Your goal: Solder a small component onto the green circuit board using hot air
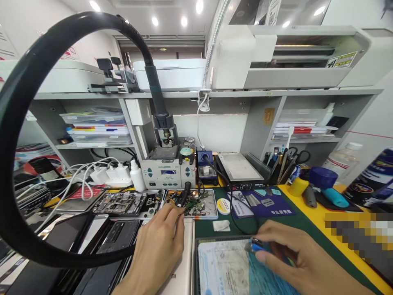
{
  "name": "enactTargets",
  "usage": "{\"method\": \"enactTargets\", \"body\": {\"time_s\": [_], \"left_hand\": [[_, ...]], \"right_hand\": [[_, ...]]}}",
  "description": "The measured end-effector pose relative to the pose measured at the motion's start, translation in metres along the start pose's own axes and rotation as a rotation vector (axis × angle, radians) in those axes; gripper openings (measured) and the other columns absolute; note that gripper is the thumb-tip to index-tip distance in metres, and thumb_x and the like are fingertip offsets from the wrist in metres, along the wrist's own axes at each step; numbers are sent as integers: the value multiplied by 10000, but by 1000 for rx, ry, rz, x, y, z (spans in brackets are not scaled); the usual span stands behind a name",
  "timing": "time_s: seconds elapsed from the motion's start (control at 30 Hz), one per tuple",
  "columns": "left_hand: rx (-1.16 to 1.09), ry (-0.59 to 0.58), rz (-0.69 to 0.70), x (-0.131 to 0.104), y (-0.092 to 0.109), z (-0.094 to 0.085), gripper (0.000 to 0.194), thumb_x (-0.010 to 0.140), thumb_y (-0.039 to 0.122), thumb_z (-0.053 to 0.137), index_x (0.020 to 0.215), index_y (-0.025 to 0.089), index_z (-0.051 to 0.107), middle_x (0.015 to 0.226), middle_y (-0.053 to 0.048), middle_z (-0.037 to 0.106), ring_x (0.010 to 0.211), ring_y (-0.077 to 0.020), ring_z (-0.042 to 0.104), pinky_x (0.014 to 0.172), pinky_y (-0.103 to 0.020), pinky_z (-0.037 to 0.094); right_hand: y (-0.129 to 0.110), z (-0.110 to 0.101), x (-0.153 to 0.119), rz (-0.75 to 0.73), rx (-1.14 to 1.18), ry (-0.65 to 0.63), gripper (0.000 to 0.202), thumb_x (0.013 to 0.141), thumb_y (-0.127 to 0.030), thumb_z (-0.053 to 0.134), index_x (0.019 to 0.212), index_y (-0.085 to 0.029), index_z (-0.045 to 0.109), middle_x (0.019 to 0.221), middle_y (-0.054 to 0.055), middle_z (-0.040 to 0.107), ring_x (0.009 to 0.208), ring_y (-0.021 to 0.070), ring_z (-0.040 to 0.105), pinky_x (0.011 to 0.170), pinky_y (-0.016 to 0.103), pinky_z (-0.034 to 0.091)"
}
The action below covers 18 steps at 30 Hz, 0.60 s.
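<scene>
My left hand (162,233) reaches over a shallow white tray (211,211) heaped with small circuit-board parts (196,205). Its fingers are drawn together among the parts, and what they grip, if anything, is too small or hidden to tell. At the right, my right hand (288,254) pinches a small blue and black tool (258,245) between thumb and fingers, above a worn blue-and-white work pad (227,262). A black cable (235,223) loops down close to that hand from the small blue soldering station (206,164).
A thick black hose (12,123) arches across the left side. Phones (113,246) lie beside my left arm. Behind stand a hot-air station (167,174) and a flat heating plate (242,167). Bottles and a tool holder (284,168) line the right.
</scene>
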<state>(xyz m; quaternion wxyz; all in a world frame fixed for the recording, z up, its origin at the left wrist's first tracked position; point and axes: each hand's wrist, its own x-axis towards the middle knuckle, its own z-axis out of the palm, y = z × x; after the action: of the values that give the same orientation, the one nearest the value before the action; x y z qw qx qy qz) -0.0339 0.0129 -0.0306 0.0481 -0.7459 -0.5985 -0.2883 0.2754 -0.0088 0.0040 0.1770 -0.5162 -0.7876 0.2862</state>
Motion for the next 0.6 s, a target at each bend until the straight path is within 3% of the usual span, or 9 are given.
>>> {"method": "enactTargets", "body": {"time_s": [0.27, 0.6], "left_hand": [[-1, 17, 7, -1, -1, 0, 260, 1001, 270, 402, 1028, 264, 660, 1030, -16, 724, 881, -232, 729, 662, -345, 547], [-2, 12, 5, -2, -1, 1, 254, 1005, 261, 408, 1036, 257, 660, 1047, -30, 720, 893, -224, 725, 689, -333, 547]], "right_hand": [[9, -1, -1, -125, 35, 71, 262, 1011, -419, 548, 1100, -269, 744, 997, 67, 706, 856, 238, 675, 781, 324, 576], [-2, -6, -2, -158, 90, 207, 242, 932, -434, 647, 924, -247, 799, 839, 66, 731, 702, 230, 678, 623, 296, 593]]}}
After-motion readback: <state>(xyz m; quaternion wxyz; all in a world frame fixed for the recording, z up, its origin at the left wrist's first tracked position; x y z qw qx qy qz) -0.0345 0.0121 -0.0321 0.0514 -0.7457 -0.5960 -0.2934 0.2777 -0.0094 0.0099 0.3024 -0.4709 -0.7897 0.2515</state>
